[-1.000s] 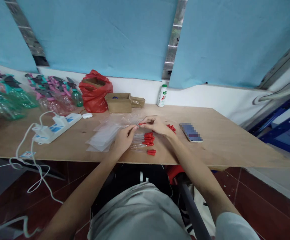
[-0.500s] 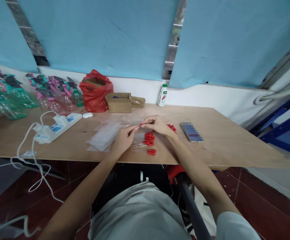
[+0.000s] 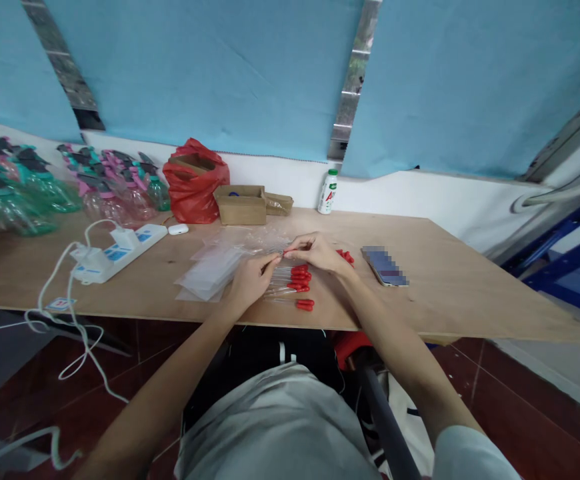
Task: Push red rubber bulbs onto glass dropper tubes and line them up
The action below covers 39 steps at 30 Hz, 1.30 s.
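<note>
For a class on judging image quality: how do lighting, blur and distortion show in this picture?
Head view: light on the tabletop is fairly even, the floor below darker; the spray bottles at far left look smeared; the wide-angle lens stretches things near the edges; the phone screen is pixelated; the red-tipped piece between the fingers is too small for detail.

Top: a pale grey-white soft cloth shirt (image 3: 280,427), creased across the front
Right sleeve: a short, loose sleeve (image 3: 473,453) of similar pale cloth left the forearm bare
Lap: black cloth legwear (image 3: 255,343) showed beyond the shirt, marked by short white strips (image 3: 283,352)
Hands: left hand (image 3: 253,279) and right hand (image 3: 317,252) were ungloved
</note>
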Available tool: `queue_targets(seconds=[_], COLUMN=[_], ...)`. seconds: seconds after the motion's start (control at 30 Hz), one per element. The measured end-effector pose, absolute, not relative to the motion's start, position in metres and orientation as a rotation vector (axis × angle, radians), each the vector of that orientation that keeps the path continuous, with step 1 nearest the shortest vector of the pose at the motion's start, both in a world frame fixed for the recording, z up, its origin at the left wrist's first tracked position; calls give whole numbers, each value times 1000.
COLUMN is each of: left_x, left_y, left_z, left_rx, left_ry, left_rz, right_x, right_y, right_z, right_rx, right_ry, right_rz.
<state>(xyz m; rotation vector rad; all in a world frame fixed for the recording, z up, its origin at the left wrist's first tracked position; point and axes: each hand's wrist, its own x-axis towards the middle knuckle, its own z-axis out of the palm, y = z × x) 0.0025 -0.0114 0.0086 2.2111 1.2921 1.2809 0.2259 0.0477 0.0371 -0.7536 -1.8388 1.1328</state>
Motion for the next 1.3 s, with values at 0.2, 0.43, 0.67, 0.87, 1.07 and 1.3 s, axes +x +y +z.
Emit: queue_targets(seconds=[0.2,0.43,0.67,0.87,1.07,1.3], left_x=[2,5,3,2,2,1], left_y=[-12,-15,-6,3,4,-4], left_z=[10,14,9,2,1,5], left_rx=[2239,2191,2156,1960,1926,2084], left_ry=[1297,1390,1285,1095,1093,1256], left_rz=[1278,1312,1368,1362,1326,1232], right_x=[226,224,224,224,225,224], right_y=[50,52,50,48,45,46], right_z=[36,37,38,38,39,36], right_rx=[-768,-732,-747,-750,-763,-778], right_ry=[-1860,-1879,-1895,-1886,-1937,-2012], right_rz=[1095,1101,1075,1058,1031,982])
